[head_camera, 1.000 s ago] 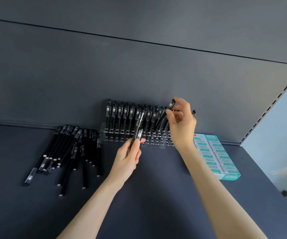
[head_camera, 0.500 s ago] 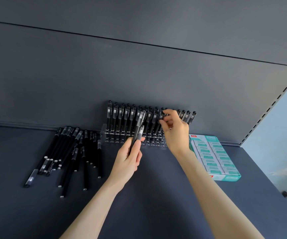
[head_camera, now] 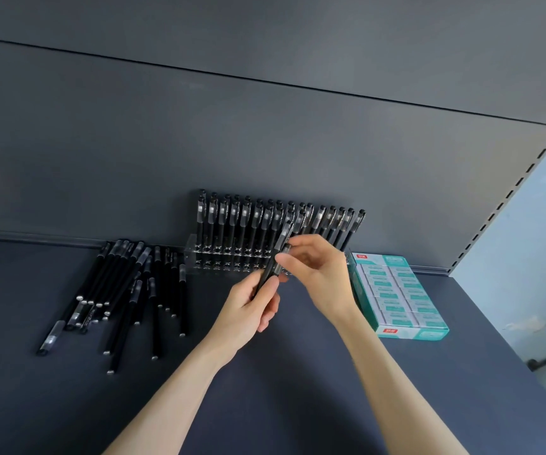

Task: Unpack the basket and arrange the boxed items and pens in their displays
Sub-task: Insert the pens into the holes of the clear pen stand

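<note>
L grip (head_camera: 248, 310) round pens (head_camera: 271, 270), R grip (head_camera: 320, 274) pinching tops (cap ends)

One clear rack (head_camera: 199, 254) is on the shelf (head_camera: 297, 389). The standing pens (head_camera: 232, 221) in it number well over a dozen, too crowded for an exact count. The loose pens (head_camera: 127, 284) also number more than a dozen and overlap. There are at least two held pens (head_camera: 279, 254), gripped by the left hand (head_camera: 248, 310) and pinched by the right hand (head_camera: 317, 274). One carton (head_camera: 368, 290) shows two columns of small packs (head_camera: 396, 292), about five in each.
</note>
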A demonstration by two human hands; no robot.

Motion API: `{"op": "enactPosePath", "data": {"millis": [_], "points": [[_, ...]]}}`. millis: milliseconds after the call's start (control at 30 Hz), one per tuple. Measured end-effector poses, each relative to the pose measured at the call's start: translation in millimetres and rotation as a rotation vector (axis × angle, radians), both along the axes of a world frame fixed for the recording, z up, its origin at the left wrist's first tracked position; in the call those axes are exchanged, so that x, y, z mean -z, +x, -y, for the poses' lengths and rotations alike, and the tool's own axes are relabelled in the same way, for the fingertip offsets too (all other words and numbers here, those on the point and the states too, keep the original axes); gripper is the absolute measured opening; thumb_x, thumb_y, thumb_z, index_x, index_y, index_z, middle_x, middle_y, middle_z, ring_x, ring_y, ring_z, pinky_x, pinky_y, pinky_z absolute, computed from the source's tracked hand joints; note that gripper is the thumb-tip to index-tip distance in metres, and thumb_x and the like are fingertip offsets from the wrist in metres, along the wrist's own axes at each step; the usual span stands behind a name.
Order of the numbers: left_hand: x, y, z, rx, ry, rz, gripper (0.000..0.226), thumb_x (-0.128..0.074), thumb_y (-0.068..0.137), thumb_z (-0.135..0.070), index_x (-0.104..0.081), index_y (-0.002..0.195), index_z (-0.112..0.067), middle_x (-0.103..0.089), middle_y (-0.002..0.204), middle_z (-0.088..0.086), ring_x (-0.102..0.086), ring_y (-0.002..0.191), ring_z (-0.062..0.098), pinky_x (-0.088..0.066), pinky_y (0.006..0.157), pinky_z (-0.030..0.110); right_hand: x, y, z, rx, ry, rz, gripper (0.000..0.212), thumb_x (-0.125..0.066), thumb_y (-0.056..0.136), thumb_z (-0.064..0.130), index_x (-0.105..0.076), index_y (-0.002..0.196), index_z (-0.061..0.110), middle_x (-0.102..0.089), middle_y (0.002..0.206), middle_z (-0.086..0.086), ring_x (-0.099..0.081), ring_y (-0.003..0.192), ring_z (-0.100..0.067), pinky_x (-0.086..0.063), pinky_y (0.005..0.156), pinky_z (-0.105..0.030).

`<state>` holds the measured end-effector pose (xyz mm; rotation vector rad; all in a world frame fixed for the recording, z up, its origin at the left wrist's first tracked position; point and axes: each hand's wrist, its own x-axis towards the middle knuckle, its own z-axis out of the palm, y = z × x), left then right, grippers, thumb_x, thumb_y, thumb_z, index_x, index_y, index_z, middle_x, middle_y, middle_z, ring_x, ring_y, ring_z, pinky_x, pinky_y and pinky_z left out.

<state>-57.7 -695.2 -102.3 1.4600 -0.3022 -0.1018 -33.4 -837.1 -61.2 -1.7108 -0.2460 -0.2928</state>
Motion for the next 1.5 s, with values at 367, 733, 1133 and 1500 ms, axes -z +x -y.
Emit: {"op": "enactPosePath", "data": {"millis": [367,733,1133,1500], "points": [[3.7,-0.2,2.7,-0.035,0.089,0.023,0.023,-0.05,0.098,-0.022,-0.055,0.079,-0.034,-0.038,0.061,-0.009,-0.029,0.049,0.006,-0.027,0.044,0.013,-1.0,-3.3,5.9,0.041,0.195,-0.019,0.034,-0.07,0.082,0.007,-0.061,0.112,0.021,-0.059,0.065,0.007,-0.064,0.068,-0.017,-0.053,0.065,-0.021],[8.3,3.6,1.0,-0.209,0.067,0.086,0.019,-0.043,0.1,-0.029,-0.054,0.095,-0.015,-0.032,0.057,-0.012,-0.027,0.053,0.011,-0.026,0.046,0.023,-23.9,17.0,24.0,0.347,0.185,0.226,0.038,-0.062,0.086,0.001,-0.057,0.108,0.033,-0.056,0.086,0.013,-0.062,0.069,-0.007,-0.056,0.071,-0.028],[2.7,2.1,1.4,-0.266,-0.014,0.069,0.025,-0.039,0.102,-0.025,-0.059,0.091,-0.016,-0.03,0.06,0.002,-0.026,0.046,0.006,-0.024,0.041,0.014,-19.6,46.1,20.2,0.46,-0.05,0.341,0.04,-0.061,0.087,0.006,-0.049,0.109,0.038,-0.057,0.097,0.02,-0.063,0.078,-0.008,-0.044,0.071,-0.01],[3.0,4.3,2.3,-0.296,-0.018,0.037,0.027,-0.039,0.102,-0.026,-0.062,0.09,-0.018,-0.03,0.063,0.01,-0.026,0.046,0.007,-0.024,0.04,0.014,4.9,54.5,21.3,0.427,-0.262,0.347,0.031,-0.065,0.083,0.001,-0.064,0.111,0.015,-0.06,0.087,0.005,-0.056,0.074,0.008,-0.04,0.067,-0.002]]}}
